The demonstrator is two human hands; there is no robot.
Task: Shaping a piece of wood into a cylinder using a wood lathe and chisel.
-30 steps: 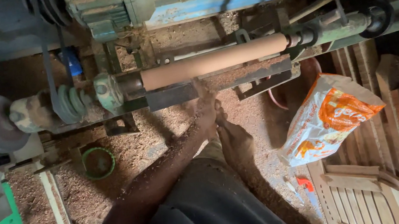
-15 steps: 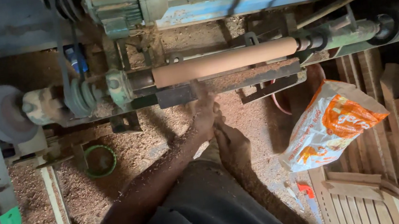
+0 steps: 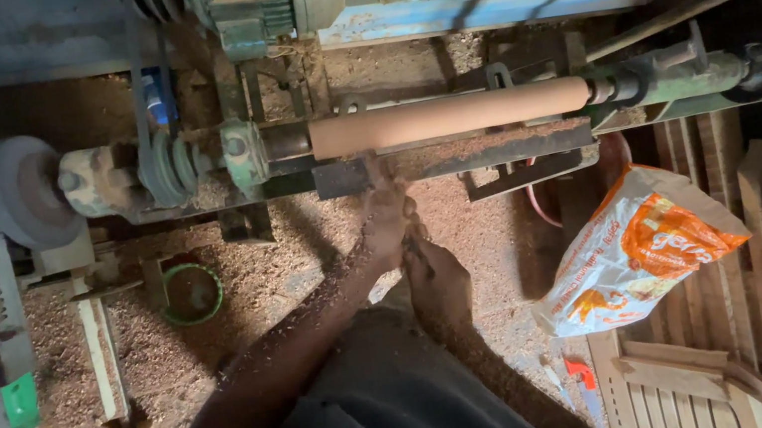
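Round tan wooden spindle (image 3: 450, 116) lying crosswise on lathe; left hand (image 3: 389, 218) just below it, grip state hard to tell; right hand unseen.

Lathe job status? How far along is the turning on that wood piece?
Done: the wooden workpiece between the lathe centres already looks round and smooth along its length, and sawdust covers the floor. In hand: the left hand and right hand sit together just below the tool rest; what they hold is too small to tell. Left: no shaping or profile shows on the cylinder yet.
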